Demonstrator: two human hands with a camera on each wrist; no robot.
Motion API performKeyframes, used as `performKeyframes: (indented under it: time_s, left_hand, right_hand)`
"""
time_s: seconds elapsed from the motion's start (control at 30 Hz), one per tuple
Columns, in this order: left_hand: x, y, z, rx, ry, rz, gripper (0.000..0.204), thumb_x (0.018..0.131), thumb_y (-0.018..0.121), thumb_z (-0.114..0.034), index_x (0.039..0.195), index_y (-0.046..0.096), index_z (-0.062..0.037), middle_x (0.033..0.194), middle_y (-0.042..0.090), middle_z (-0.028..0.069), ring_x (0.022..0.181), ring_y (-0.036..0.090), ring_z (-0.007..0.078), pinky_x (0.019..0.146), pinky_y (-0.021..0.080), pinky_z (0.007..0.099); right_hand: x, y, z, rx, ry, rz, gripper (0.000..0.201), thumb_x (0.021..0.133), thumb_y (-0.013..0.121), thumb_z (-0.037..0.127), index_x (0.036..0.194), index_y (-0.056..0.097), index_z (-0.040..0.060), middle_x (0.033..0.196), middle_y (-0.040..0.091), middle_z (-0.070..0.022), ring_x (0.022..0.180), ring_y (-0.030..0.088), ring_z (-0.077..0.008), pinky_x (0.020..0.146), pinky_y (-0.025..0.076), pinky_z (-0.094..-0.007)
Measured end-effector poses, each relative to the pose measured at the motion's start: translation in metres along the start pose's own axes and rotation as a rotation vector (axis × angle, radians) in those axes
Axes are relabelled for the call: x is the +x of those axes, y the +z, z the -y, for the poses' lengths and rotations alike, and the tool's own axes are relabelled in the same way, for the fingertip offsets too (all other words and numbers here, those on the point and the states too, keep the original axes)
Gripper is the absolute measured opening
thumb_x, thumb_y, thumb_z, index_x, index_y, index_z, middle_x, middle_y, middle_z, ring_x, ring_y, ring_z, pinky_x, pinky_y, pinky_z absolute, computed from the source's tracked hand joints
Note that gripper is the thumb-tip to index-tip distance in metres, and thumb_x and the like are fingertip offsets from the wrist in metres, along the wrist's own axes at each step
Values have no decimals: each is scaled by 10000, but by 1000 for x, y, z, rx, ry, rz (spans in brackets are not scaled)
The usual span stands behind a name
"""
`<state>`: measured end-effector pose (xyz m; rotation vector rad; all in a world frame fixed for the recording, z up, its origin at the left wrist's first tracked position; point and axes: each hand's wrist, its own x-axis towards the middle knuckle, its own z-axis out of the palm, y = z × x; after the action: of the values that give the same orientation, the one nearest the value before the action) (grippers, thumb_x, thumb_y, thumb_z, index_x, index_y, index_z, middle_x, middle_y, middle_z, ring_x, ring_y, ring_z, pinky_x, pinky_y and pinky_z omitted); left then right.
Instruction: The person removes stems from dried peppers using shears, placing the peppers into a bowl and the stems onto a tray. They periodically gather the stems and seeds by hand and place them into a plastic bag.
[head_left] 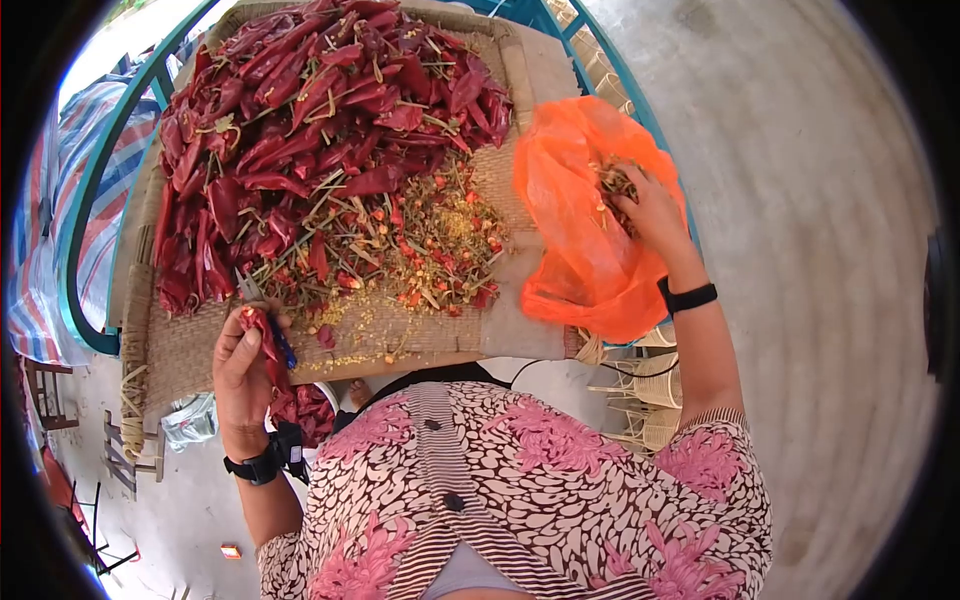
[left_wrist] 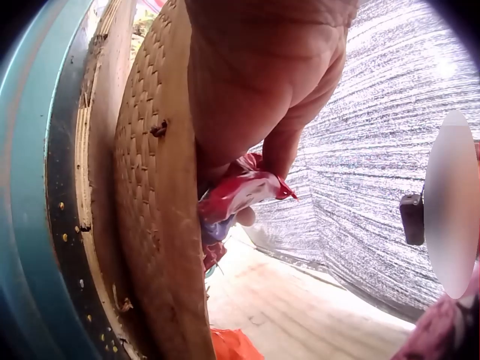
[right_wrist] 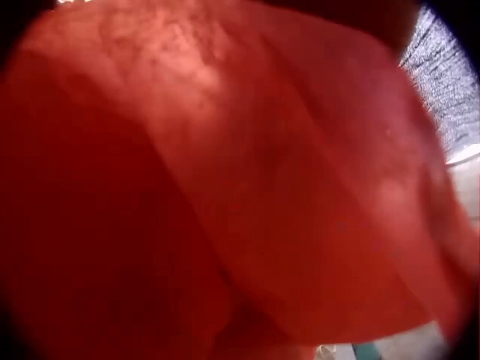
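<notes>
My left hand (head_left: 243, 362) is at the near left edge of the woven tray (head_left: 420, 345), holding a dried red chili pepper (head_left: 272, 350) together with a blue-handled tool (head_left: 287, 348) whose metal tip points toward the pile. In the left wrist view the chili (left_wrist: 244, 196) hangs under the fingers, beside the tray's rim (left_wrist: 176, 225). My right hand (head_left: 655, 212) reaches into an orange plastic bag (head_left: 560, 180), its fingers among dry stems (head_left: 615, 180). The bag's film fills the right wrist view and hides those fingers; I cannot tell whether they grip any stems.
A large heap of dried red chilies (head_left: 330, 110) covers the tray's far left. Loose stems and yellow seeds (head_left: 440, 240) lie nearer. Blue-green metal rails (head_left: 75, 230) flank the tray. Below the left hand stands a bucket of chilies (head_left: 305, 410); woven stools (head_left: 655, 385) stand at right.
</notes>
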<state>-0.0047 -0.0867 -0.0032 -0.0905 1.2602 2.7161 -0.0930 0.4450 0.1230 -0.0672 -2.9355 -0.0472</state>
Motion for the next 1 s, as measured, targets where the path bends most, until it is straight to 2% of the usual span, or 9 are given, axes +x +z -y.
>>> performKeyframes:
  time_s: [0.03, 0.13, 0.23, 0.33, 0.4, 0.53, 0.83, 0.93, 1.0]
  left_hand:
    - [1, 0, 1, 4, 7, -2, 342, 885, 648, -161, 1175, 565, 0, 1161, 607, 114, 1012, 612, 192, 882, 486, 310]
    - [0, -3, 2, -14, -9, 9, 337, 892, 631, -150, 1185, 564, 1, 1161, 611, 111, 1020, 610, 191, 878, 486, 311]
    - [1, -2, 1, -7, -15, 33, 325, 901, 610, -133, 1192, 563, 4, 1185, 609, 120, 1047, 604, 203, 907, 467, 321]
    - [2, -3, 1, -16, -15, 56, 321, 901, 603, -118, 1195, 562, 5, 1200, 606, 126, 1066, 601, 216, 932, 451, 328]
    - [2, -2, 1, -37, -21, 61, 321, 902, 602, -113, 1197, 562, 6, 1200, 606, 125, 1069, 601, 220, 933, 449, 329]
    - [4, -2, 2, -50, -20, 83, 330, 907, 602, -113, 1213, 556, 2, 1222, 582, 147, 1061, 604, 221, 910, 491, 333]
    - [5, 7, -2, -8, -12, 103, 329, 927, 579, -149, 1214, 550, 8, 1133, 626, 110, 1016, 613, 183, 868, 488, 291]
    - [-3, 20, -7, 2, -70, 123, 317, 924, 579, -132, 1209, 552, 6, 1103, 634, 98, 997, 614, 165, 845, 491, 280]
    - [-15, 38, -9, 36, -195, 180, 271, 916, 592, -121, 1155, 572, 6, 1075, 641, 86, 928, 620, 140, 801, 503, 273]
  right_hand:
    - [3, -5, -5, -46, 98, 91, 554, 747, 705, 192, 1274, 536, 193, 1148, 596, -185, 1069, 568, -366, 872, 469, -460]
    - [0, -32, -15, -15, -92, 178, 506, 771, 675, 221, 1258, 541, 187, 1107, 615, -159, 1052, 585, -336, 845, 478, -442]
    - [-14, -77, 46, -179, 70, 186, 473, 785, 658, 219, 1244, 553, 172, 1089, 621, -136, 1021, 601, -303, 833, 481, -428]
    - [-30, -82, 109, -133, -9, 64, 455, 789, 651, 195, 1234, 560, 177, 1071, 627, -119, 999, 611, -286, 820, 482, -426]
    - [-49, -54, 129, 36, -234, 91, 476, 798, 647, 204, 1263, 545, 216, 1130, 609, -124, 1053, 596, -277, 842, 483, -415]
    - [-78, 11, 182, 166, -328, 388, 597, 770, 701, 235, 1331, 501, 277, 1365, 445, -118, 1183, 494, -384, 924, 455, -454]
    - [-77, 95, 190, 398, -525, 134, 458, 776, 667, 70, 1217, 597, 171, 1232, 540, -111, 1096, 531, -318, 921, 453, -409]
    - [-60, 85, 188, 759, -344, 234, 345, 782, 643, 37, 1117, 643, 116, 1034, 623, -109, 964, 590, -276, 867, 475, -358]
    - [-55, 67, 189, 960, -105, 320, 240, 846, 639, 62, 1080, 663, 109, 914, 646, -37, 757, 600, -134, 708, 488, -258]
